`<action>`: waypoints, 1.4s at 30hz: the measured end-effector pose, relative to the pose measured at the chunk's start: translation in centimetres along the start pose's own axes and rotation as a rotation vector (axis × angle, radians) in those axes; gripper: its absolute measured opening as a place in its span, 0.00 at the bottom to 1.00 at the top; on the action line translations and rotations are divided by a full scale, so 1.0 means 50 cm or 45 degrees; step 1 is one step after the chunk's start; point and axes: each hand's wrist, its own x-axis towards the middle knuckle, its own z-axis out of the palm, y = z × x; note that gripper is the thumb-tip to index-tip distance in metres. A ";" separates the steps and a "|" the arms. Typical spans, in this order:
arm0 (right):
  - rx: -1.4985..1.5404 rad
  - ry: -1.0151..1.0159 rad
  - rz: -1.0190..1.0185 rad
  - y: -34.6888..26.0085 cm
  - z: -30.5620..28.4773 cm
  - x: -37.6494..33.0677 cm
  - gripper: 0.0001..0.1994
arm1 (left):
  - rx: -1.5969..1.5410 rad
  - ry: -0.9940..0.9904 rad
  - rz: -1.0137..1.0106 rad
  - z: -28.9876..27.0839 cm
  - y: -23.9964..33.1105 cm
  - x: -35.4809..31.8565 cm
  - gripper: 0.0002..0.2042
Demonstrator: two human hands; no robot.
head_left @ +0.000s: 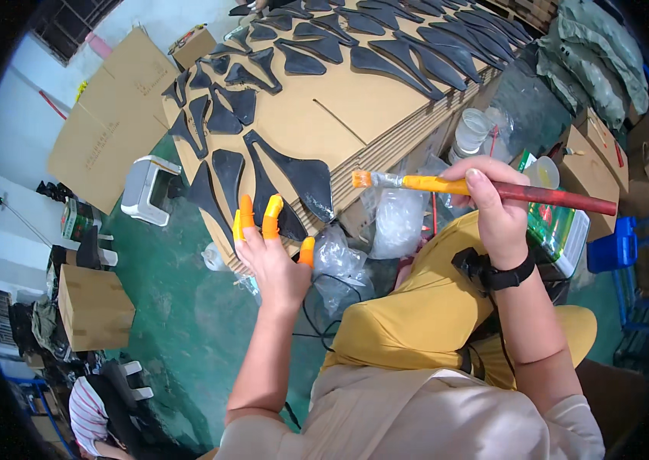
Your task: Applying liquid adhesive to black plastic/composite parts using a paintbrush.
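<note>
My right hand (502,226) grips a paintbrush (570,198) with a dark red handle, yellow near the ferrule. The bristles, orange at the tip, point left and hang over the front of a cardboard stack (294,115). Orange and yellow finger covers sit on the fingertips of my left hand (274,276). Its fingers are spread at the near corner of the stack, by a black curved flat piece (267,184) with a wide end. Whether they touch it, I cannot tell. Several similar black pieces (397,65) lie in rows across the cardboard.
Right of the stack are white plastic tubs (472,130), clear plastic bags (399,222), a green tin (562,238) and a blue bin (612,245). On the left stand a white stool (148,192) and a carton (94,307). Another person (90,414) bends at lower left.
</note>
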 end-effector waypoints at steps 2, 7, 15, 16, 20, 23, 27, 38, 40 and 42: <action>0.007 0.007 -0.022 0.003 -0.008 -0.004 0.13 | 0.003 0.016 0.008 -0.003 0.000 0.008 0.42; 0.025 0.037 -0.053 0.006 -0.019 -0.005 0.13 | 0.046 0.009 -0.064 0.003 -0.003 0.014 0.43; -0.018 0.038 0.007 0.006 -0.014 0.000 0.13 | -0.007 -0.022 -0.047 0.007 -0.012 0.014 0.42; -0.016 0.036 0.013 0.005 -0.012 0.001 0.13 | -0.002 -0.032 -0.043 0.007 -0.013 0.013 0.42; 0.012 0.010 0.007 0.004 -0.003 0.007 0.12 | -0.003 -0.026 -0.039 0.005 -0.015 0.014 0.42; -0.001 -0.026 0.056 0.004 0.011 0.020 0.11 | -0.007 -0.017 -0.030 0.006 -0.019 0.015 0.43; -0.124 -0.145 0.093 0.010 0.032 0.065 0.09 | -0.067 -0.002 -0.010 0.005 -0.023 0.016 0.43; -0.263 -0.506 0.016 0.065 0.157 0.120 0.10 | -0.071 -0.013 0.019 -0.003 -0.032 0.021 0.43; -0.220 -0.486 -0.051 0.067 0.166 0.123 0.10 | -0.073 -0.046 -0.011 -0.008 -0.030 0.022 0.42; -0.288 -0.503 -0.062 0.063 0.167 0.126 0.09 | -0.090 -0.053 -0.021 -0.008 -0.030 0.022 0.42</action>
